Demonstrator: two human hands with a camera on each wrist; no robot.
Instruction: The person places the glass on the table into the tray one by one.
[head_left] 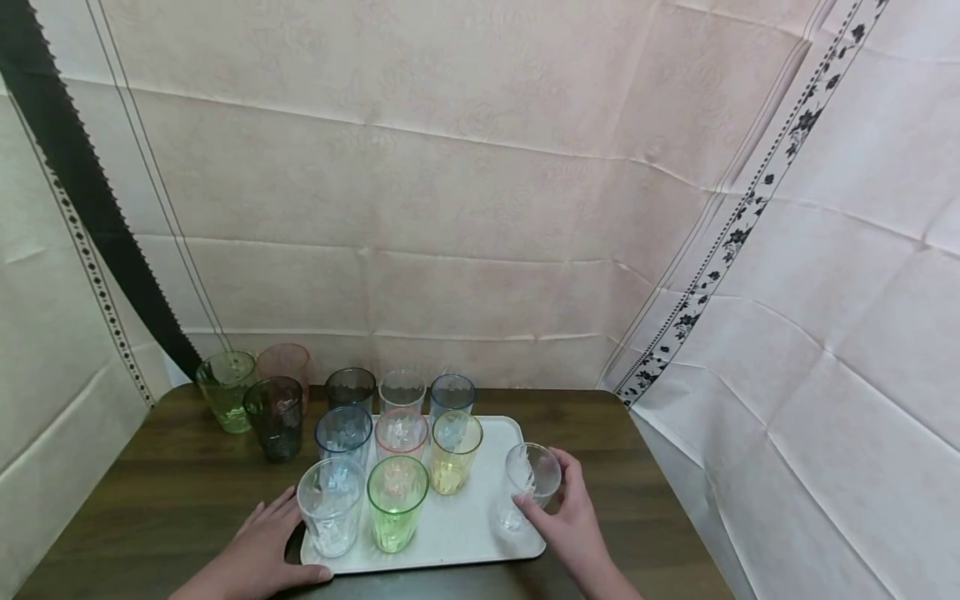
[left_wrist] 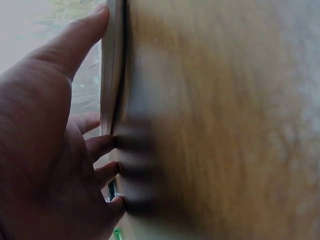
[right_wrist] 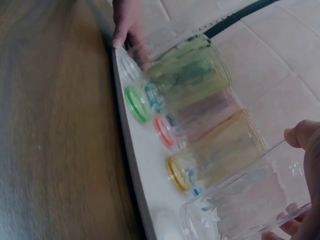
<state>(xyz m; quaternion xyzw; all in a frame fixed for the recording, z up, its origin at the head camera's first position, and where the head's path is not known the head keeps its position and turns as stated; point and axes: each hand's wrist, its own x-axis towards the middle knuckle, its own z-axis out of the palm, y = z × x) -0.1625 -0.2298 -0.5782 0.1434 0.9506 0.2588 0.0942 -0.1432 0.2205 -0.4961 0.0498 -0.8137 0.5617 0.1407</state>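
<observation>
My right hand point(head_left: 566, 517) grips a clear glass tumbler point(head_left: 531, 479) from its right side, over the right end of a white tray point(head_left: 487, 533). Whether its base touches the tray I cannot tell. My left hand point(head_left: 258, 542) lies at the tray's front left corner, fingers extended along the left side and thumb at the front edge. In the left wrist view, the thumb and fingertips of the left hand point(left_wrist: 55, 120) touch the tray's rim point(left_wrist: 111, 65). Beside it stands another clear glass point(head_left: 330, 521). A green glass point(head_left: 396, 521) and a yellow glass point(head_left: 450, 475) are upright on the tray.
Farther back are a red-rimmed glass point(head_left: 401, 433), blue-rimmed glasses, a dark glass point(head_left: 350, 387) and a clear one point(head_left: 401, 387). On the brown table point(head_left: 150, 500), back left, stand a green glass point(head_left: 225, 400), a dark glass point(head_left: 273, 429) and a pink glass point(head_left: 285, 362). Pale cloth point(head_left: 450, 192) hangs behind.
</observation>
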